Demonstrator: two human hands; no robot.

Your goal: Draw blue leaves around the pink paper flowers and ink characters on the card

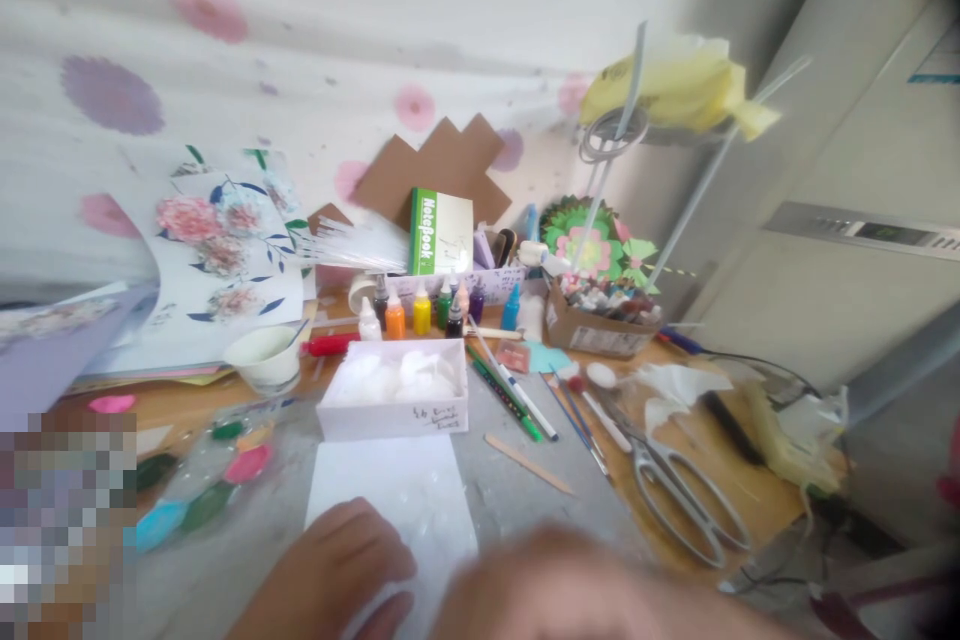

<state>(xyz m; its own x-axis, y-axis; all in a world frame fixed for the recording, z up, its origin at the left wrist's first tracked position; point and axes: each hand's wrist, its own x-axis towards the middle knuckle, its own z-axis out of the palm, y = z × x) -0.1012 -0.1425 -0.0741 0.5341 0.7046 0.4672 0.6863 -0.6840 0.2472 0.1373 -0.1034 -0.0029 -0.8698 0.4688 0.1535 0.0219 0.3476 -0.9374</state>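
A white sheet of paper [382,470] lies on the grey work surface right before me. My left hand [337,560] is over its lower left part, fingers curled in and closed. Something pale shows between the thumb and fingers, but I cannot make it out. My right hand [577,590] is close to the camera at the bottom edge, smeared by motion, its fingers unreadable. Just behind the sheet stands a white open box [367,423] filled with fluffy white cotton-like stuff [427,375]. A flat wooden stick [529,465] rests to the right of the paper.
Small paint bottles [421,310] stand behind the box. Pens [506,390], thin brushes [581,425] and large scissors [686,490] lie to the right. On the left are a white cup [266,360] and a paint-stained palette [206,505]. A notebook [442,232] stands behind.
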